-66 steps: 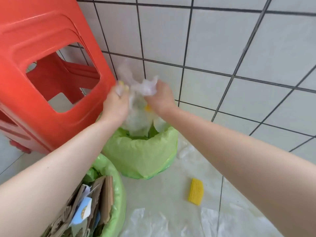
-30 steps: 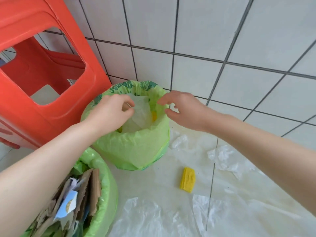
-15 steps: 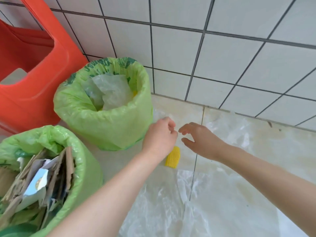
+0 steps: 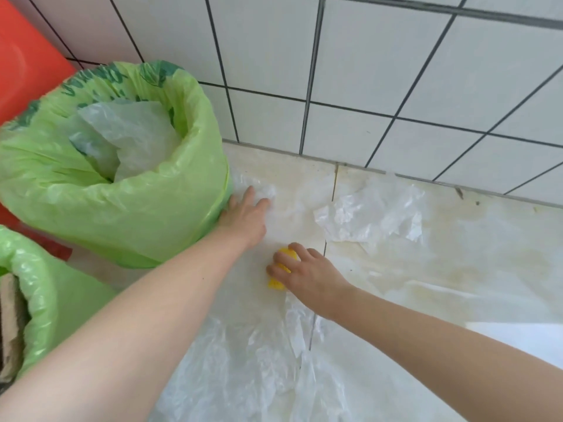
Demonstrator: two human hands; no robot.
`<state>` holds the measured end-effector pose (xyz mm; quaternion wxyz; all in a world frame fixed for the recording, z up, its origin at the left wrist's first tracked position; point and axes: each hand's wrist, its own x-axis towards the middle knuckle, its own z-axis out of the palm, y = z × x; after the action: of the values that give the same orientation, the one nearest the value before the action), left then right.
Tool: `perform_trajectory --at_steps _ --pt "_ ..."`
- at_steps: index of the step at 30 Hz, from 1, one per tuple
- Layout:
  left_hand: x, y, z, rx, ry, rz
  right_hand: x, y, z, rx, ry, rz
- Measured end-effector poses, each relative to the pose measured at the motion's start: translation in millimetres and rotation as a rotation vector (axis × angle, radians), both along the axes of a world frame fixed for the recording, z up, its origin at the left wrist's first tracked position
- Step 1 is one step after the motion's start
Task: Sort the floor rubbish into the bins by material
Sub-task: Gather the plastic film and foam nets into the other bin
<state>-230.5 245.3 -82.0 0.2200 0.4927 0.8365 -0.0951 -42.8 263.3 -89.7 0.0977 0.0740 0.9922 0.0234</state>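
Observation:
My right hand [image 4: 304, 272] lies over a small yellow foam net [image 4: 281, 269] on the floor, its fingers curled round it. My left hand [image 4: 245, 213] reaches with straight fingers onto a crumpled clear plastic sheet [image 4: 262, 193] beside the green-lined bin [image 4: 128, 214]. That bin holds clear plastic film [image 4: 131, 138]. A second green-lined bin [image 4: 39, 300] at the left edge holds cardboard [image 4: 10, 324].
More clear plastic sheets lie on the floor: one by the wall [image 4: 374, 214], a large one near me [image 4: 253, 370]. A red plastic stool [image 4: 24, 68] stands behind the bins. The white tiled wall [image 4: 380, 71] closes the far side.
Both hands left the plastic bin after dropping film into it and came down to the floor. My right hand closed on the yellow net; my left hand reached toward the sheet by the bin.

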Motion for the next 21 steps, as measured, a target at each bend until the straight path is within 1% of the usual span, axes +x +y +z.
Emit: perform_trajectory --at_steps 2,4,6,8,11,13,15,18,20,21 --pt "-1.2 0.3 -2.1 0.095 0.03 -0.039 4.0 5.6 0.4 -0.004 0.036 -0.021" --pt "1.8 -0.7 0.3 0.176 0.109 -0.086 8.6 15.0 1.4 0.001 0.087 -0.077" --pt "5.0 -2.7 2.1 0.19 0.196 -0.116 14.2 25.8 4.9 -0.003 0.157 -0.128" --pt "6.4 -4.9 3.1 0.194 0.243 -0.115 21.3 37.5 13.8 -0.024 0.247 -0.178" --pt "7.9 -7.5 3.8 0.207 0.205 -0.076 34.1 58.6 33.7 -0.024 0.356 -0.226" --pt "13.5 -13.9 4.3 0.259 0.181 -0.004 40.2 74.1 43.0 -0.005 0.362 -0.28" --pt "23.9 -26.9 3.4 0.358 0.136 0.087 45.1 86.1 42.7 0.065 0.295 -0.383" --pt "41.8 -51.1 2.5 0.524 -0.049 0.195 47.6 95.4 36.2 0.156 0.093 -0.583" --pt "47.8 -64.0 4.9 0.583 -0.125 0.22 47.8 98.7 31.3 0.103 -0.039 -0.794" --pt "48.8 -69.8 7.1 0.606 -0.139 0.226 49.2 101.9 29.5 0.055 -0.055 -0.906"
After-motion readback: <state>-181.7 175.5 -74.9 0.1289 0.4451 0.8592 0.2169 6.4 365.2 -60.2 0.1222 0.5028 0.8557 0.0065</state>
